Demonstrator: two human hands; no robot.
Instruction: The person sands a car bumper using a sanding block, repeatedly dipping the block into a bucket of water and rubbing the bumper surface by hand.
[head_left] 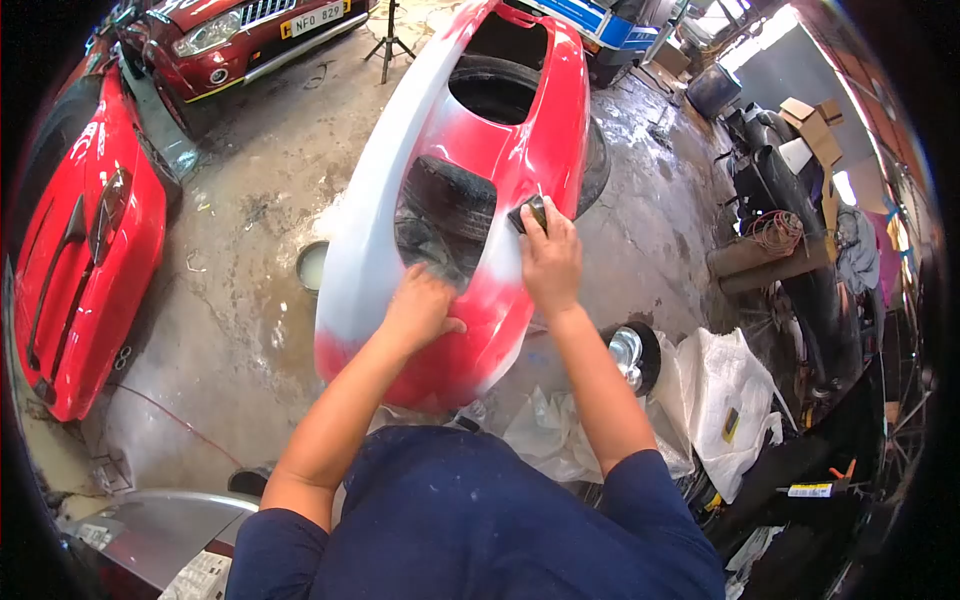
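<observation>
A car bumper (350,230), glossy red with pale grey patches, stretches away in front of me, resting on tyres that show through its openings. My right hand (552,262) is closed on a small dark block, which looks like a sanding block (526,214), pressed against the red right side of the bumper. My left hand (423,308) curls its fingers over the edge of the nearer opening, thumb lying on the red surface. The left fingertips are partly hidden inside the opening.
A bucket of cloudy liquid (313,267) stands left of the bumper. Another red bumper (95,250) is at far left, near a parked red vehicle (250,45). At right lie a white sack (715,385), a headlight (627,352) and piled parts. A tripod (388,45) stands behind.
</observation>
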